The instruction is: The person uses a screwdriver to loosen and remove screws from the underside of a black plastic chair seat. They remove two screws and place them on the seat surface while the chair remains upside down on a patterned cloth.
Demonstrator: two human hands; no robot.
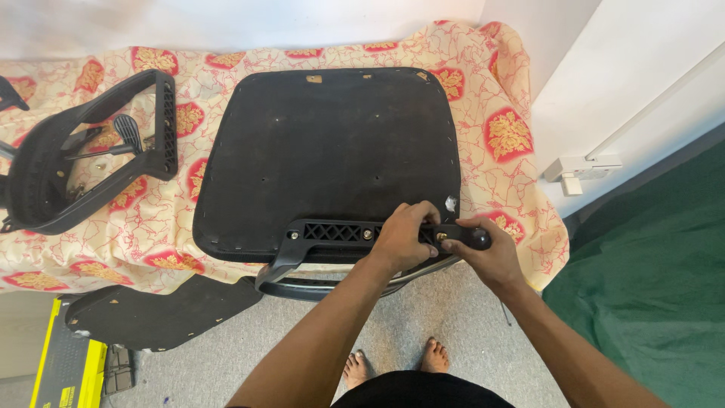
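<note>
Upturned seat base [332,159] overhangs bed edge; left hand [404,236] clamps armrest bracket [340,233], right hand [483,249] grips a black-handled tool [477,239] at the bolt: a slip could drop seat onto bare feet [393,363].

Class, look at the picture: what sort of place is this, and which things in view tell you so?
Probably a room in a home. A bed or mattress under a floral sheet serves as a workbench for an upturned chair seat; grey carpet, bare feet.
</note>
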